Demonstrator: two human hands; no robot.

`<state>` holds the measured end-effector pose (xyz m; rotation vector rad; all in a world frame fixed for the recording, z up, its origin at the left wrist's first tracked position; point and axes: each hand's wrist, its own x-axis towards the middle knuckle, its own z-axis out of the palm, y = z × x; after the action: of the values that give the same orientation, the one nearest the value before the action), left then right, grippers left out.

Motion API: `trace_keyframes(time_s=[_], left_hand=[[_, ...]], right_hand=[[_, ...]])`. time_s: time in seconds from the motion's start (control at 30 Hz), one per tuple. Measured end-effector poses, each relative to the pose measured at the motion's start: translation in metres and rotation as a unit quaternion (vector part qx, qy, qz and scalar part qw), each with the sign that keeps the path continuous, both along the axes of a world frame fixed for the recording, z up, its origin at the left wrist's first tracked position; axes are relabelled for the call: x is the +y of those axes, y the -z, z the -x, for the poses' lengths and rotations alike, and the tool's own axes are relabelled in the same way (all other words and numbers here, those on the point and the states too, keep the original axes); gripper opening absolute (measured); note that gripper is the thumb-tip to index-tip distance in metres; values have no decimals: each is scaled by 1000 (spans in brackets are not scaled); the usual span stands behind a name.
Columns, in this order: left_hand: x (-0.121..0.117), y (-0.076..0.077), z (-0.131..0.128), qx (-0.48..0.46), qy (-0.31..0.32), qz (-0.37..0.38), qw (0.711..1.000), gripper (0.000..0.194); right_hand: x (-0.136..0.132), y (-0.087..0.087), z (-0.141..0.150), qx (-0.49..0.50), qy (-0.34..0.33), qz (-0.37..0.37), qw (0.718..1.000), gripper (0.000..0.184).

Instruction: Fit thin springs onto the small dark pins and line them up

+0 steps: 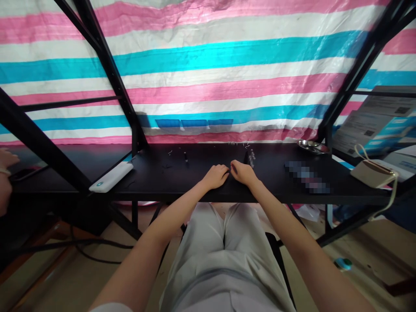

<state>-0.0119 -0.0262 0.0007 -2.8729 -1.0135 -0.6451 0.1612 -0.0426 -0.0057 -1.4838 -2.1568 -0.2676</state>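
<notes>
My left hand (215, 176) and my right hand (243, 172) rest side by side on the black table (195, 182), fingertips almost touching. Both hands have their fingers curled and pinched together over something too small and dark to make out. Just beyond my right hand stands a small cluster of tiny pale parts (251, 157). A small dark piece (186, 157) lies further left on the table, with a few tiny light bits scattered near the back edge.
A white power bank (111, 177) lies at the table's left. A metal dish (312, 146) sits at the back right, a beige pouch with a cord (373, 173) at the far right. Black frame bars cross overhead. Another person's hand (4, 173) shows at the left edge.
</notes>
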Motion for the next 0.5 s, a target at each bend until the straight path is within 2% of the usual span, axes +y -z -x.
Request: trace_keyframes(time_s=[0.17,0.33,0.43,0.5], left_hand=[[-2,-2,0,39,-1,-22,999,24],[-1,-11,11,121,55,-102,986,30],[14,-23,30,178,94,-140,970,28],[30,-33,47,205,98,-156,961,28]], right_hand=[[3,3,2,-46,-20,18,999,28],[3,2,4,-75,-16,27,997,27],[3,0,5,-91,-15,28,995,27],[3,0,6,-101,-16,31,994,27]])
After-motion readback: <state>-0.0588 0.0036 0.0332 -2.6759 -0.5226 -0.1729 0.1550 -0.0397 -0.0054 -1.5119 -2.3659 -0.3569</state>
